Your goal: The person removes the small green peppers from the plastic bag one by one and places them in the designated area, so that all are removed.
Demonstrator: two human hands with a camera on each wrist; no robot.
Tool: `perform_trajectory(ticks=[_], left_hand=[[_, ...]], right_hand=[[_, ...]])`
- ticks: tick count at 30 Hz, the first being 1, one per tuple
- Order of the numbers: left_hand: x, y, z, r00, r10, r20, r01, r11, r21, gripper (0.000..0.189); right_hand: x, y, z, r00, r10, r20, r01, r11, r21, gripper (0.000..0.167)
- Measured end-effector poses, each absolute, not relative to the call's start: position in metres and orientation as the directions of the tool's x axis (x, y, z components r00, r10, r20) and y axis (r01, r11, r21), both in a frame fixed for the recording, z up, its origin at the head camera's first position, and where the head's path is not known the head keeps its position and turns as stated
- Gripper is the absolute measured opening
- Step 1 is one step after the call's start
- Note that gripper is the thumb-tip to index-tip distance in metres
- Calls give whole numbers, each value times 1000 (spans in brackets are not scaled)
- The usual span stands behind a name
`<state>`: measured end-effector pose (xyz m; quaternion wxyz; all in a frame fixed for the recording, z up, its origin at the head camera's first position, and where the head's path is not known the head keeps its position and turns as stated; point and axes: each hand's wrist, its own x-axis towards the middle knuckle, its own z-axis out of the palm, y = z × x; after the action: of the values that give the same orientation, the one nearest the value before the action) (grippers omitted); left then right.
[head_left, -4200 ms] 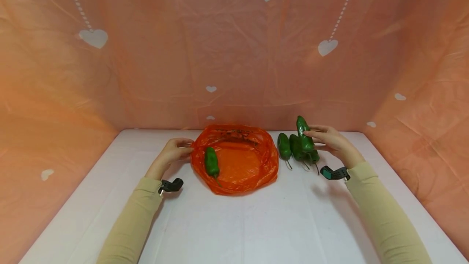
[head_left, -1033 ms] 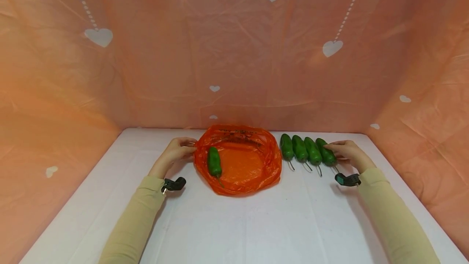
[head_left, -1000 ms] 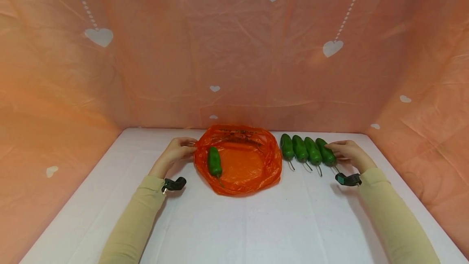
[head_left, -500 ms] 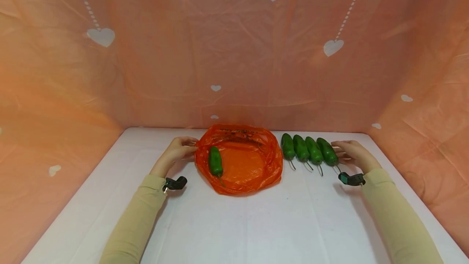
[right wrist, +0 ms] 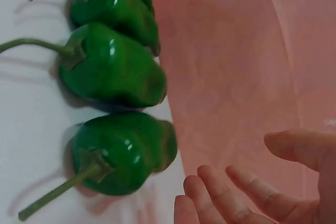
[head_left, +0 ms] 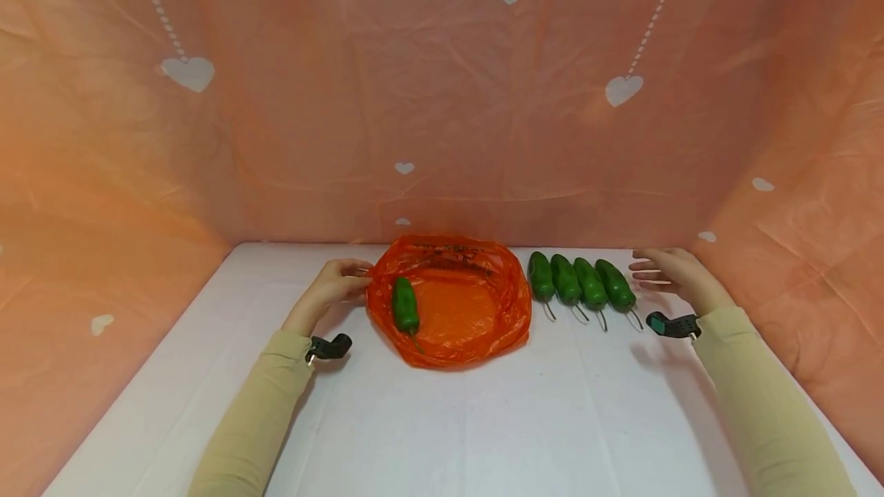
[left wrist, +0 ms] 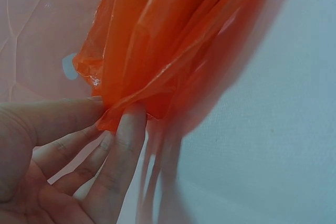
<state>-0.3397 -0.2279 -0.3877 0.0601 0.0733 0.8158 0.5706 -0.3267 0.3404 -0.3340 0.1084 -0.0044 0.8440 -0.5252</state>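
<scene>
An orange plastic bag [head_left: 452, 359] lies spread open on the table, its rim standing up around it, with one green pepper [head_left: 404, 305] inside at the left. My left hand [head_left: 331, 286] pinches the bag's left rim; the left wrist view shows the thin film [left wrist: 142, 72] between thumb and fingers. Several more green peppers lie side by side to the right of the bag, stems toward me. Just right of the outermost pepper [head_left: 615, 286], my right hand [head_left: 677, 274] is raised with fingers spread, holding nothing. That same pepper [right wrist: 123, 150] shows apart from the fingers in the right wrist view.
The white table [head_left: 449, 436] runs up to a pinkish-orange cloth backdrop [head_left: 442, 113] printed with white hearts. Similar cloth walls stand at the left and right. A small black device [head_left: 328, 347] is strapped to each wrist.
Earlier the right hand held a pepper above the others. That pepper now lies at the row's right end, and the hand has let go and moved up and right. The left hand stays put.
</scene>
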Motion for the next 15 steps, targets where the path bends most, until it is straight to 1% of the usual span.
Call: perform_trajectory(ticks=[3,7,15], left_hand=[[-340,-228,-388,-982,190,-15,50,335,941,39],[-340,-228,-388,-981,192,-17,48,327,944,39],[-338,-228,-386,-981,196,-12,53,325,944,39]], right_hand=[[-326,337,-329,-974,-150,-167,81,462,-883,72],[-325,331,-324,-975,-169,-148,58,447,-892,68],[-328,313,-317,-968,-206,-141,49,400,-915,70]])
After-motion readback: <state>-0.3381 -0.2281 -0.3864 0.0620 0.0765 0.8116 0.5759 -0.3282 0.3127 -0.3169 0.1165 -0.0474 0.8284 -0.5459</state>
